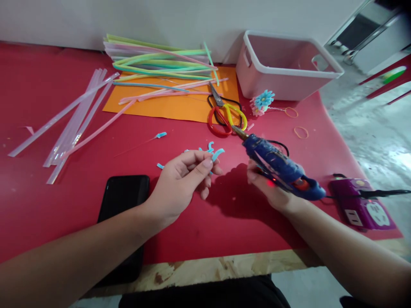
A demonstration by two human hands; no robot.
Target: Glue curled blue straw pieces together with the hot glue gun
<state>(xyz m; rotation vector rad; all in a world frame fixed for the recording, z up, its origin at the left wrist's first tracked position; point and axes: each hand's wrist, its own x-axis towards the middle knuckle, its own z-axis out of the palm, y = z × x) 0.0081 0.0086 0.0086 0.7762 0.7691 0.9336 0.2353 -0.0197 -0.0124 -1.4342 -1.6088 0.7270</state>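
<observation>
Between the thumb and forefinger of my left hand is a short curved piece of blue pipe cleaner. My right hand grips a blue hot glue gun, its metal nozzle tilted up and left, apart from the piece. A small red light glows by the gun's handle. More short blue pipe cleaner pieces lie just beyond my left fingers, partly hidden by them. Farther left rests a thin wire stem with a blue tip.
Scissors and bundled pipe cleaners lie on orange paper. Clear glue sticks are at left, a black phone beside my left forearm. A pink bin, a pipe cleaner flower and a purple power strip stand right.
</observation>
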